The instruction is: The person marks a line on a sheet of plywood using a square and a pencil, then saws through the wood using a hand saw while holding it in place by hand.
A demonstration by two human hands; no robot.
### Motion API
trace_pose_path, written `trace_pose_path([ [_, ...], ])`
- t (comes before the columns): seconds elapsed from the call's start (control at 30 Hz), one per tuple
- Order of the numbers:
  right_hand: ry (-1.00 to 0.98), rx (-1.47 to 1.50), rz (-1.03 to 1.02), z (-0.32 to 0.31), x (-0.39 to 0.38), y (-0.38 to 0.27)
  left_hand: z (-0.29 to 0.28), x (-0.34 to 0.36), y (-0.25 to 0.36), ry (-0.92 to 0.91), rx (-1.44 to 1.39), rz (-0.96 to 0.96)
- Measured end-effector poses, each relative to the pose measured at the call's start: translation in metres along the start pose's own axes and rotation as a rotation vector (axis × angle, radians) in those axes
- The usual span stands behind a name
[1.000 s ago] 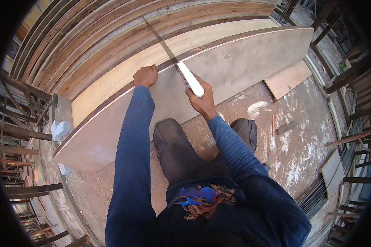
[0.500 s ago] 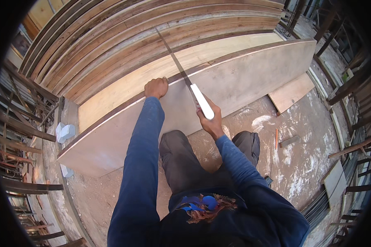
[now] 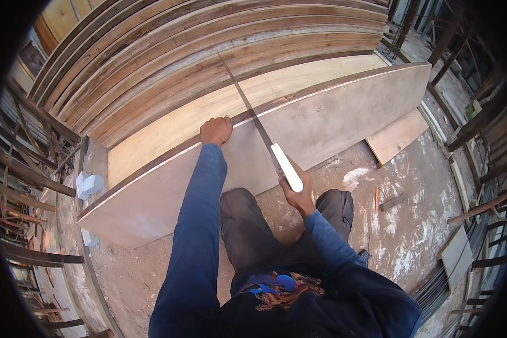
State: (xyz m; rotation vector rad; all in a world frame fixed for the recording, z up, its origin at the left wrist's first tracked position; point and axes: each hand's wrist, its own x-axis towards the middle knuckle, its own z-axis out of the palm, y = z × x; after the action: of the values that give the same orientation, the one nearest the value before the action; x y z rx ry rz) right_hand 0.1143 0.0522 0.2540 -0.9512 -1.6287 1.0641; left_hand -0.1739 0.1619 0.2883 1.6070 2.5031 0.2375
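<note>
A long plywood panel (image 3: 349, 115) with a dark wooden strip along its upper edge stands on its side in front of my knees. My left hand (image 3: 216, 130) is closed over that upper edge, left of the middle. In my right hand (image 3: 300, 198) is the white handle of a handsaw (image 3: 287, 167), gripped low in front of the panel. The saw's narrow blade slants up and away to the left, crossing the panel's upper edge just right of my left hand. How deep the blade sits in the wood I cannot tell.
Behind the panel, several long wooden boards (image 3: 231, 56) stand in a row. A loose plywood piece (image 3: 397, 135), an orange pencil-like stick (image 3: 377, 199) and a small wood block (image 3: 394, 203) lie on the floor at right. Pale blocks (image 3: 89, 185) sit by the panel's left end.
My right hand has drawn the saw back toward me, down and slightly right. The left hand keeps its hold on the panel's edge.
</note>
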Motion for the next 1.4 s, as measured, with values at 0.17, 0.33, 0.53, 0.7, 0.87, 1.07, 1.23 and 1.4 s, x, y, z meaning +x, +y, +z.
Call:
trace_pose_path([
  [0.17,0.019,0.069,-0.02,0.036,0.04,-0.006,-0.005,0.009,-0.025,0.002,0.0,0.015],
  [0.33,-0.112,-0.015,0.118,-0.062,-0.167,-0.036,-0.007,0.001,-0.05,0.03,0.02,-0.042],
  [0.53,-0.025,0.023,-0.034,0.0,-0.01,-0.001,-0.007,-0.01,-0.009,0.031,0.037,0.02],
  [0.7,0.029,0.13,-0.069,0.03,0.021,-0.01,-0.01,-0.007,-0.026,0.01,0.044,0.044],
  [0.87,-0.104,-0.051,0.058,-0.073,-0.165,-0.05,-0.004,-0.009,-0.046,0.024,0.063,0.023],
  [1.07,-0.005,0.055,-0.037,-0.018,-0.042,-0.001,-0.005,-0.014,-0.001,0.019,0.091,0.016],
  [1.23,0.041,0.146,-0.104,0.028,0.037,0.0,-0.013,-0.007,-0.017,-0.003,0.085,0.036],
  [1.4,-0.079,-0.009,-0.002,-0.049,-0.13,-0.024,-0.002,0.008,-0.046,0.009,0.079,-0.032],
])
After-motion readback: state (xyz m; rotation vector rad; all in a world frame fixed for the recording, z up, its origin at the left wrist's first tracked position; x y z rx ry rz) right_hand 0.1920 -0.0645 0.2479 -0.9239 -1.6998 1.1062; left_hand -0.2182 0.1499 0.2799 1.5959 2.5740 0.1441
